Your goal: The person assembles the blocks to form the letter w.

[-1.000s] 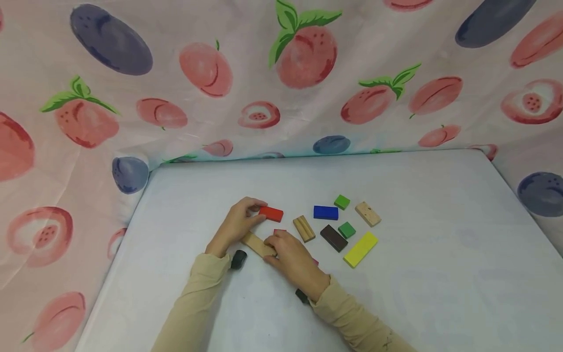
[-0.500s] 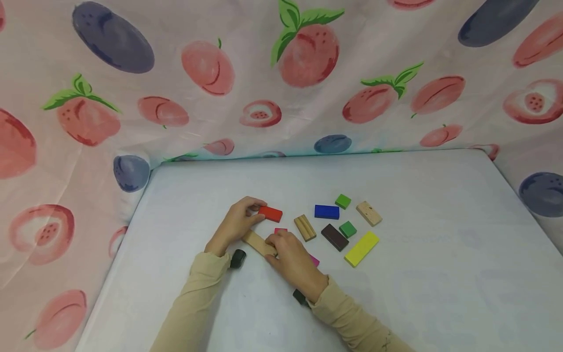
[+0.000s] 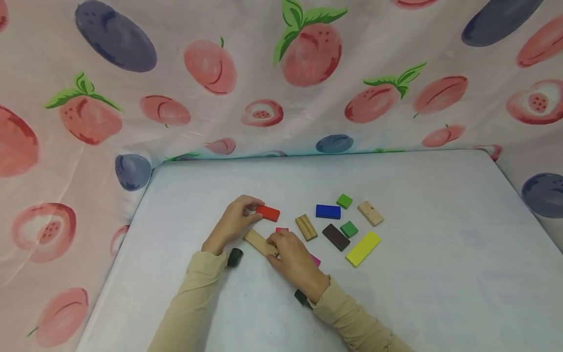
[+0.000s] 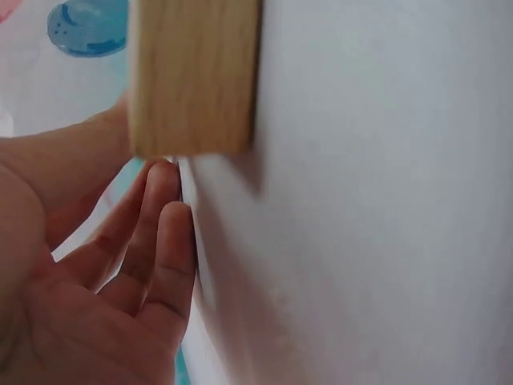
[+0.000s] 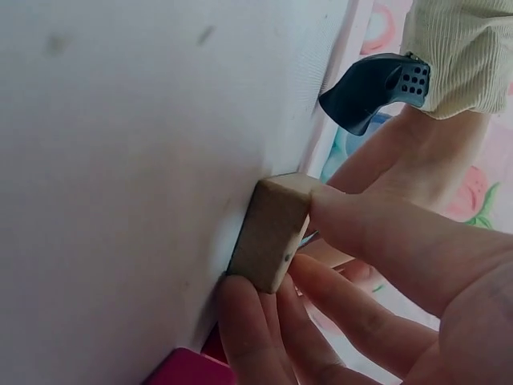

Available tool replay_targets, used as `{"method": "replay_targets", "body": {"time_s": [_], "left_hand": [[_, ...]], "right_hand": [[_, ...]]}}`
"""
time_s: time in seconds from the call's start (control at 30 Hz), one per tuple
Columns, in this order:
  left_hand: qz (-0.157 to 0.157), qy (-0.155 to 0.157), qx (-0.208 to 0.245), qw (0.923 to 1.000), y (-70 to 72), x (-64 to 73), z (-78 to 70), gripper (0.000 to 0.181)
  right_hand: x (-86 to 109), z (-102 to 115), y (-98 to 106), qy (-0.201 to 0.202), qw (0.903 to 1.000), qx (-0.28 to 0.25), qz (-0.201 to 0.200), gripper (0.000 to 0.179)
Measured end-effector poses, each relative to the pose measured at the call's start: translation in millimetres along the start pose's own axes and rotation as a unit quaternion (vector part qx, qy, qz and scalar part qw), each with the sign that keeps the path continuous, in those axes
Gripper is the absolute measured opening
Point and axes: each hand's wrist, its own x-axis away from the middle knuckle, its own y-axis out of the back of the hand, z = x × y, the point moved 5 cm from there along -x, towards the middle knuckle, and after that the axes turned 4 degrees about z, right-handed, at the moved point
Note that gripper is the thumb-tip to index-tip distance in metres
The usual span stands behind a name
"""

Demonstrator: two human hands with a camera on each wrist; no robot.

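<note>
My left hand (image 3: 230, 220) pinches the left end of a red wooden block (image 3: 268, 213) between thumb and fingers. In the left wrist view the thumb is hidden, and the end of a plain wooden block (image 4: 196, 80) juts in front of the fingers. Just below the red block lies that long plain wooden block (image 3: 258, 241). My right hand (image 3: 296, 261) holds its near right end, thumb on one side and fingertips on the other, as the right wrist view shows. A pink block (image 3: 282, 230) and a magenta block (image 3: 315, 260) peek out from behind the right hand.
To the right lie a grooved wooden block (image 3: 306, 228), a blue block (image 3: 328, 211), a dark brown block (image 3: 336, 237), two green squares, a speckled wooden block (image 3: 370, 213) and a yellow block (image 3: 362, 249). Fruit-print cloth (image 3: 264, 58) surrounds the white table (image 3: 440, 234).
The left hand has drawn the red block slightly to the left. The right hand and the long wooden block have stayed nearly still.
</note>
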Motion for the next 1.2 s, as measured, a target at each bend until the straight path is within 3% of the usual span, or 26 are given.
{"method": "replay_targets", "body": {"time_s": [0.2, 0.6, 0.9, 1.2], "left_hand": [[0.004, -0.005, -0.007, 1.0000, 3.2, -0.1, 0.5, 0.031], [0.007, 0.014, 0.001, 0.9999, 8.0, 3.8, 5.7, 0.032], [0.004, 0.005, 0.002, 1.0000, 9.4, 2.4, 12.3, 0.033], [0.010, -0.001, 0.003, 0.9999, 8.0, 0.7, 8.7, 0.045]], "right_hand": [[-0.6, 0, 2, -0.016, 0.9998, -0.002, 0.009, 0.024], [1.7, -3, 5, -0.013, 0.9998, -0.013, -0.003, 0.020], [4.3, -8, 6, -0.029, 0.9994, -0.017, 0.001, 0.023], [3.0, -14, 6, -0.080, 0.9957, -0.039, 0.027, 0.026]]}}
